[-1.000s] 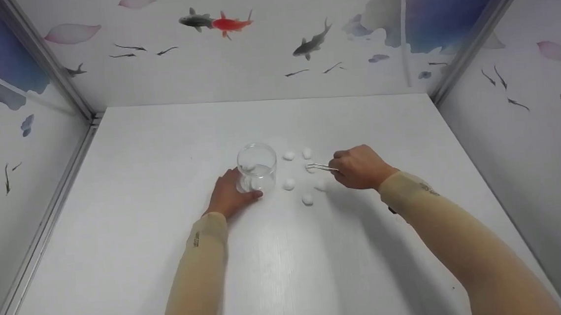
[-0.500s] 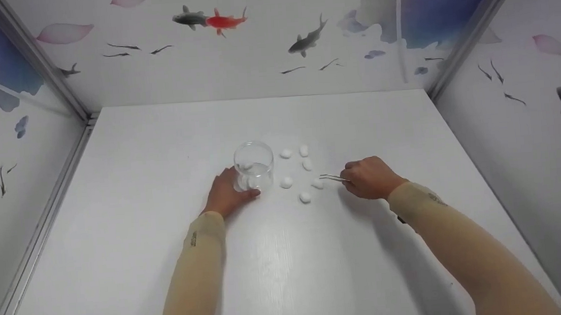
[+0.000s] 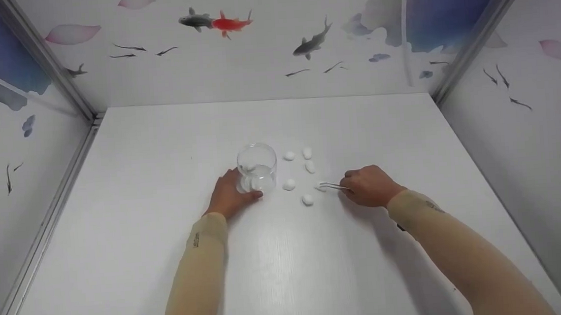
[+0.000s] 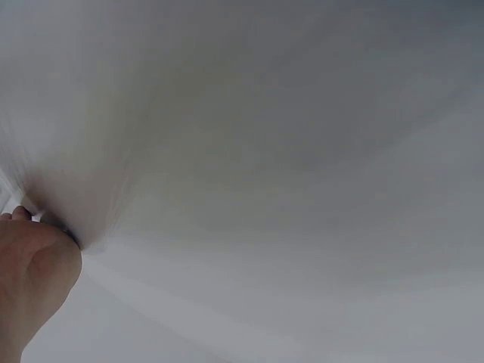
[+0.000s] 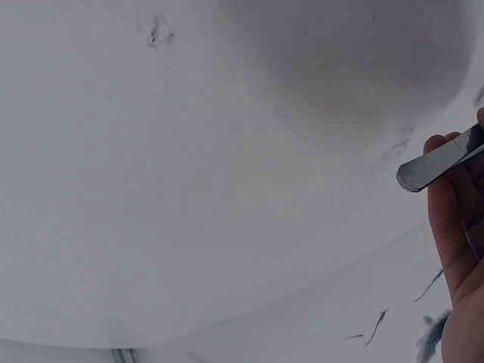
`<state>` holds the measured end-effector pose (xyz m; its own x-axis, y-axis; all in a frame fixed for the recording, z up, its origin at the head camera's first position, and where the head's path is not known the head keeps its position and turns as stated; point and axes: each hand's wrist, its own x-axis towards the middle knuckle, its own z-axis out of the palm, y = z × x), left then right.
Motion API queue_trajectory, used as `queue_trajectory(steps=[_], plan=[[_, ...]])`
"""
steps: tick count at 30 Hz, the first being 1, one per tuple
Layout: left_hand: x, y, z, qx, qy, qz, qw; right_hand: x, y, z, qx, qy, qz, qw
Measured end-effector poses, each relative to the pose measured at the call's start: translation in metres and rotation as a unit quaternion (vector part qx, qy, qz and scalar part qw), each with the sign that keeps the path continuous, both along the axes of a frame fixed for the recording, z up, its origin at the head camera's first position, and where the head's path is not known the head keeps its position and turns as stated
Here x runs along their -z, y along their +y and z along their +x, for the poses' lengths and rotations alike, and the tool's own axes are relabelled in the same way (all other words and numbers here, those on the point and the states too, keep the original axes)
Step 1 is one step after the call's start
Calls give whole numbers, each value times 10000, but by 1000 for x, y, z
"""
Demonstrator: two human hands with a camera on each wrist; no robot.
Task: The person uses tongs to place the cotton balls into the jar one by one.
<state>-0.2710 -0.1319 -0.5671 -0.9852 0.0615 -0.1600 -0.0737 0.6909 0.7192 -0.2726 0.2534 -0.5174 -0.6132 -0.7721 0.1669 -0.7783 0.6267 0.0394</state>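
Observation:
My left hand point(image 3: 231, 194) grips a clear jar point(image 3: 257, 166) low on its left side, thumb at the front. Through its wall some whitish shapes show near the bottom. In my right hand point(image 3: 369, 186) I hold metal tweezers point(image 3: 334, 187), pointing left. Their tips are right at a white cotton ball point(image 3: 320, 186) on the table. The rounded back end of the tweezers point(image 5: 427, 168) sticks out of the hand in the right wrist view. Other cotton balls lie between jar and tweezers, one point(image 3: 289, 184) closest to the jar, another point(image 3: 307, 200) nearer me.
The white table point(image 3: 269, 277) carries more cotton balls behind, including one point(image 3: 289, 155) right of the jar and another point(image 3: 307, 152) beside it. White panels with painted fish, such as the back wall point(image 3: 265, 79), enclose the table at the back and both sides.
The tweezers have left a cotton ball farther back, which lies on the table again, and moved toward me to another one. My left hand and the jar have stayed in place.

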Motion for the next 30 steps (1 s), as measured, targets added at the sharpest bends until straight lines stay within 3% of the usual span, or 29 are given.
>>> queue_trajectory(steps=[30], plan=[[2, -3, -2, 199, 326, -8, 9993, 8, -7, -3, 142, -56, -42, 9999]])
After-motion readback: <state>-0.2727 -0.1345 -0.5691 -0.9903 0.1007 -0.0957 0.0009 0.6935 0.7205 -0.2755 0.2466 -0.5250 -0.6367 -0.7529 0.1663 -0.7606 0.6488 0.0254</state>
